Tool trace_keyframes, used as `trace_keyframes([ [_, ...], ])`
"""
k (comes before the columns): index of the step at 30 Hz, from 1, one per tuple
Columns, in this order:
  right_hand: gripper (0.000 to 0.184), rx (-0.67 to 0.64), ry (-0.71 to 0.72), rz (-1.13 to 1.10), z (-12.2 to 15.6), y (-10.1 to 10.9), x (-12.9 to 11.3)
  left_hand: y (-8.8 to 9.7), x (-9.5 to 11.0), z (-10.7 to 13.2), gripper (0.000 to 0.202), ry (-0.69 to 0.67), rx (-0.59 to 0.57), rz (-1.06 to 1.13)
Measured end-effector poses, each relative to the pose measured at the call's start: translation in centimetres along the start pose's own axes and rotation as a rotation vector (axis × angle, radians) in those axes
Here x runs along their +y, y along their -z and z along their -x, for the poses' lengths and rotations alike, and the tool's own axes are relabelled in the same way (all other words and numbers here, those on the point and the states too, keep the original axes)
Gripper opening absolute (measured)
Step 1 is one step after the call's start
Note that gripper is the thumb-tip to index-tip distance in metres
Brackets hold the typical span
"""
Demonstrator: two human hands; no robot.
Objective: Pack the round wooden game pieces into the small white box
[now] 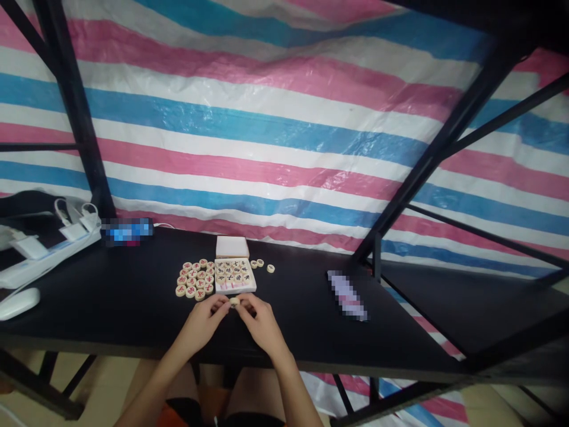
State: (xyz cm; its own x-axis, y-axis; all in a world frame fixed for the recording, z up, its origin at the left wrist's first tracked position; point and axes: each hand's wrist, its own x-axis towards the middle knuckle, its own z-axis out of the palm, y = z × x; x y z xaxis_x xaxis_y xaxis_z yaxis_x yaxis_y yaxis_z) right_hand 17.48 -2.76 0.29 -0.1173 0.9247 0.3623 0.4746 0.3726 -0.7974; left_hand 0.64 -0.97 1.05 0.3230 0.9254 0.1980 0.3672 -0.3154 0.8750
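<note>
Between my two hands, just in front of the white box, is one round xiangqi piece (234, 303). My left hand (208, 313) pinches it from the left, and my right hand (256, 314) pinches it from the right. The open box (235, 290) holds rows of pieces with dark characters, and its near strip shows a pinkish printed bottom. Its lid (232, 247) lies just behind it. To the left of the box, several pieces with red characters (192, 274) lie face up in rows. Three loose pieces, one of them a dark-lettered piece (271, 268), rest to the right.
A blurred-out phone-like object (347, 295) lies on the black table (302, 326) at the right. On the left are a white power strip (53, 252) with plugs, a white mouse (20, 303) and a blurred blue packet (128, 231). Striped sheeting (249, 130) hangs behind, between black metal posts.
</note>
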Motion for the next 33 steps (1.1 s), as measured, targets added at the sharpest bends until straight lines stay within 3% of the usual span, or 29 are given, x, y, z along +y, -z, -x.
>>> trace_keyframes([
  [4,0.015,-0.053,0.001,-0.063,0.1,0.1,0.0,0.1,0.1,0.0,0.03,0.02,-0.014,-0.003],
  [10,0.012,-0.079,0.015,-0.125,0.3,0.0,-0.2,0.0,-0.5,0.0,0.015,-0.003,-0.029,0.078],
  [16,0.017,-0.089,-0.015,-0.107,0.2,-0.1,-0.2,-0.2,-1.1,0.1,0.008,-0.031,0.008,-0.04],
  [21,0.012,-0.028,0.072,-0.033,0.1,0.2,-0.4,-0.1,-0.5,0.0,0.015,-0.027,0.034,0.023],
  [27,0.013,-0.012,0.132,-0.027,0.3,0.2,-0.2,0.0,0.0,0.0,0.023,-0.001,-0.017,0.105],
  [33,0.027,-0.023,0.058,-0.067,0.3,0.0,0.2,0.1,-0.4,0.1,0.022,0.012,-0.007,0.092],
])
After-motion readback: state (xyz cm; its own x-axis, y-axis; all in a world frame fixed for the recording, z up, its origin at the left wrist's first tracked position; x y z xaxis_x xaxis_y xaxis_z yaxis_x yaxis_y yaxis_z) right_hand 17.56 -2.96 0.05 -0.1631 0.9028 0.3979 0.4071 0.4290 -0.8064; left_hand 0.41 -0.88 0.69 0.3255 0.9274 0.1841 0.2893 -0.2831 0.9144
